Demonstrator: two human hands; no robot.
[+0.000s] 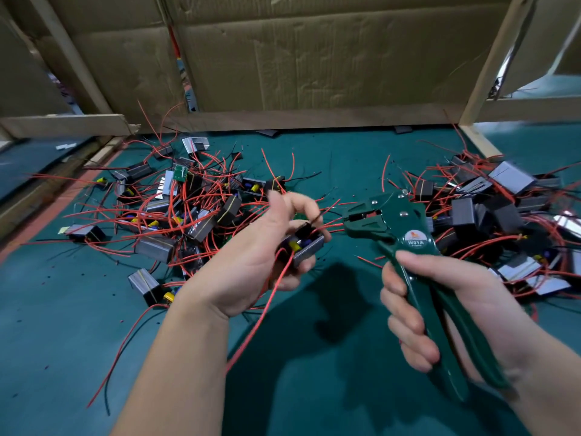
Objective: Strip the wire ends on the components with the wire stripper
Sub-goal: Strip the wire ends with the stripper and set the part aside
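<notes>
Component [304, 243] gripped in left hand [257, 256]; stripper [408, 247] in right hand [440, 309].

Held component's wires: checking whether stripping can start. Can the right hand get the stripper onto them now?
Probably yes. The right hand grips the wire stripper, whose head sits beside the red wire ends sticking out of the component in the left hand, nothing between.

One wire stripper [405, 221], two component piles [201, 228] [465, 212]

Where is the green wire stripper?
Head view, right of centre: the right hand grips the stripper, its nose beside the component in the left hand.
</notes>
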